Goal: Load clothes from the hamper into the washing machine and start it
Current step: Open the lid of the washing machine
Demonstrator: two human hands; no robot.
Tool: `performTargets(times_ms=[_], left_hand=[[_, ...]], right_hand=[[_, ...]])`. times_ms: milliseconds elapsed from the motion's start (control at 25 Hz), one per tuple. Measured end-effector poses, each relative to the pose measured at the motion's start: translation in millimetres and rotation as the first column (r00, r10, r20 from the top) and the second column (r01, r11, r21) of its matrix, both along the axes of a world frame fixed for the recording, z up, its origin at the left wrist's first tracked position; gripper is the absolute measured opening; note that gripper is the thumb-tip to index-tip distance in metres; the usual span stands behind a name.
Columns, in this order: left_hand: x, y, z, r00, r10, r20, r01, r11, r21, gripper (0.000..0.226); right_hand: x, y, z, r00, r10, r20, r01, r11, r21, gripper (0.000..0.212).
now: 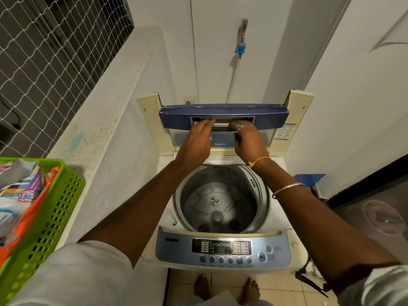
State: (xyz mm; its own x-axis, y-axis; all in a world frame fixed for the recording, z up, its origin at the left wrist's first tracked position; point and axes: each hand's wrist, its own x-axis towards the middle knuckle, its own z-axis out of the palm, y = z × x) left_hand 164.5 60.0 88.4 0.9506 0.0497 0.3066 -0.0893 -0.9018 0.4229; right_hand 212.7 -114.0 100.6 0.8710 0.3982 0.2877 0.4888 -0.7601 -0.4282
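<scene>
Cream top-loader point(168, 217) (blue lid point(176, 118) upright)

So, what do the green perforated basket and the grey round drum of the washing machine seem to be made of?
The green perforated basket looks like moulded plastic, slightly glossy: uniform bright colour and regular rectangular holes. The grey round drum seems stainless steel, with a dull metallic sheen on its wall; its ribbed base may be plastic.

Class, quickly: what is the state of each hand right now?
Left hand: open, straight fingers touching the lid handle.
Right hand: fingertips at the same handle; whether they hook it cannot be told.
</scene>
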Motion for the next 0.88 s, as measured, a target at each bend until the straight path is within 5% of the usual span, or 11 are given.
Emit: performTargets(times_ms=[320, 880], left_hand=[[-26, -8, -18, 0.997, 0.038, 0.062, -0.029, 0.991, -0.129, 0.043], [-64, -13, -32, 0.997, 0.043, 0.066, -0.038, 0.997, -0.074, 0.045]], right_hand=[[-20, -5, -11, 0.997, -0.070, -0.025, 0.072, 0.992, 0.099, 0.044], [-58, -10, -20, 0.996, -0.073, -0.048, 0.076, 0.995, 0.065, 0.060]])
